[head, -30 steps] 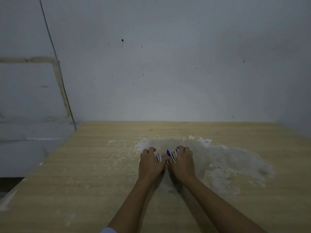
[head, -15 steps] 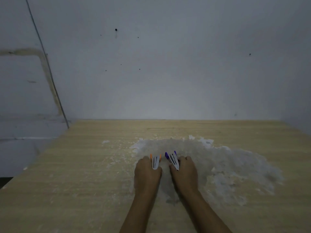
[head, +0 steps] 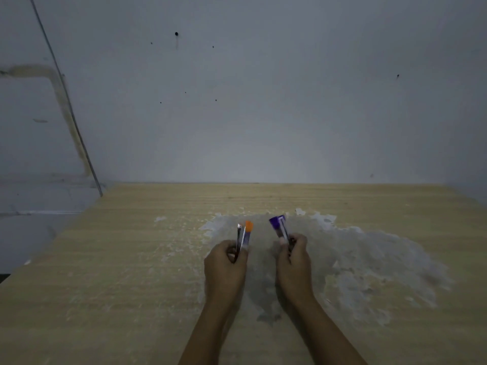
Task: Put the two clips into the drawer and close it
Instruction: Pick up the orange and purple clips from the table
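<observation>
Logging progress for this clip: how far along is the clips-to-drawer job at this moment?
Done: both clips are picked up. The left hand holds the orange-tipped clip and the right hand holds the purple-tipped clip, both over the wooden tabletop. Left: no drawer is in view, so placing both clips inside and closing it remains.

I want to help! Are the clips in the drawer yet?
Out. Each hand holds one: left hand, orange-tipped clip; right hand, purple-tipped clip. No drawer shows.
</observation>
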